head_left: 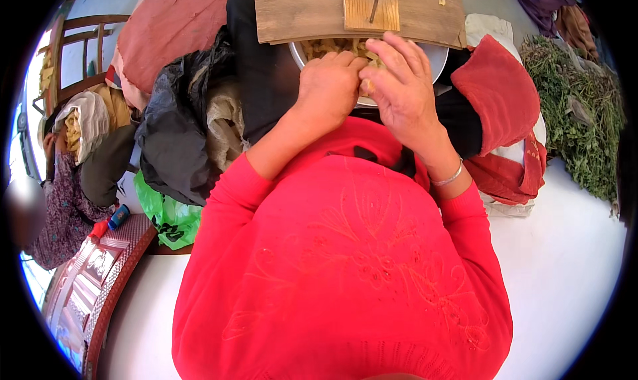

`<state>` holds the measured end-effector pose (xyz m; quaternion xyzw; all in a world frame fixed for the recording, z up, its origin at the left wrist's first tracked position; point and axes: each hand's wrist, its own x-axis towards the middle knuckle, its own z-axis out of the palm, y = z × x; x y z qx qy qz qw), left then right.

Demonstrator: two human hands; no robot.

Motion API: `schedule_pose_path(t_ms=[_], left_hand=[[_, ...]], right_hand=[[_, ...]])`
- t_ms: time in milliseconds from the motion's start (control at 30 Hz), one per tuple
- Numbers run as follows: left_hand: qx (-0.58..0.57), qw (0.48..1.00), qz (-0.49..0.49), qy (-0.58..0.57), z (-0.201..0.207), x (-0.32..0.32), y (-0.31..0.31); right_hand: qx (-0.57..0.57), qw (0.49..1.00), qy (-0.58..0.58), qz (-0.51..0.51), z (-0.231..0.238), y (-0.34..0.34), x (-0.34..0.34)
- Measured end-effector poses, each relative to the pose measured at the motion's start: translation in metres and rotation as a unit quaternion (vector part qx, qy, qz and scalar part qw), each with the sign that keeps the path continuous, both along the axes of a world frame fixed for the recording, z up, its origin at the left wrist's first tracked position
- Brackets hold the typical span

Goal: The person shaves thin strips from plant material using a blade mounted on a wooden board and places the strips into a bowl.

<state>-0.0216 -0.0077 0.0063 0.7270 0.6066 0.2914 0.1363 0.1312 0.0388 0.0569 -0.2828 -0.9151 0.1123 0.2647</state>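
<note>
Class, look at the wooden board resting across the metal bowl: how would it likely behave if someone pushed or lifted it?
The wooden board looks thick and flat, so probably stiff, not floppy. It rests across the metal bowl rim, so a push might slide or tip it. It seems fairly heavy for its size.

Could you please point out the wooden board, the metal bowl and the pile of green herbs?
wooden board (299,11): head view, bare left part.
metal bowl (435,58): head view, right rim.
pile of green herbs (578,121): head view, middle.
</note>
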Motion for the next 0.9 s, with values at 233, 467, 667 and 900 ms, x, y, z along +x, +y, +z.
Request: schedule_pose_path(t_ms=[233, 467, 667, 900], left_hand=[[-0.092, 0.978, 0.065, -0.175, 0.010, 0.007, 0.007], [0.028, 0.993, 0.015, -0.117, 0.009, 0.008, 0.011], [0.056, 0.996, -0.060, -0.034, 0.007, 0.000, 0.014], [-0.298, 0.821, -0.045, -0.484, 0.003, -0.002, 0.017]], right_hand=[[-0.481, 0.808, 0.289, -0.176, -0.039, -0.001, 0.002], [-0.505, 0.763, 0.345, -0.211, -0.047, 0.000, 0.005], [-0.509, 0.817, 0.238, -0.129, -0.047, -0.004, 0.016], [-0.651, 0.728, 0.186, -0.107, -0.040, 0.000, 0.023]])
